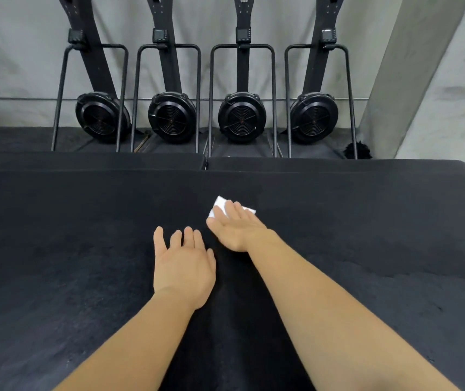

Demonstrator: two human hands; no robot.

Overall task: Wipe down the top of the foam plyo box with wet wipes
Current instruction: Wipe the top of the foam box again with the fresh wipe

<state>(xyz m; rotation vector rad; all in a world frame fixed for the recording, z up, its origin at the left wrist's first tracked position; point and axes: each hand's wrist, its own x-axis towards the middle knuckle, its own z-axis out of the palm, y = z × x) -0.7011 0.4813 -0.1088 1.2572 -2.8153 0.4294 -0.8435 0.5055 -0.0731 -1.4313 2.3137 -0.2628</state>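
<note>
The black foam plyo box top (70,263) fills the lower half of the head view. A folded white wet wipe (220,204) lies on it just past the middle. My right hand (235,228) presses flat on the wipe with straight fingers, covering its near part. My left hand (182,263) rests flat on the box surface just left of and nearer than the right hand, fingers straight, holding nothing.
Beyond the box's far edge lie two more black foam boxes (310,164) side by side. Behind them several black ski-type machines (242,117) with round fan housings stand against a grey wall. A grey concrete pillar (429,80) rises at the right.
</note>
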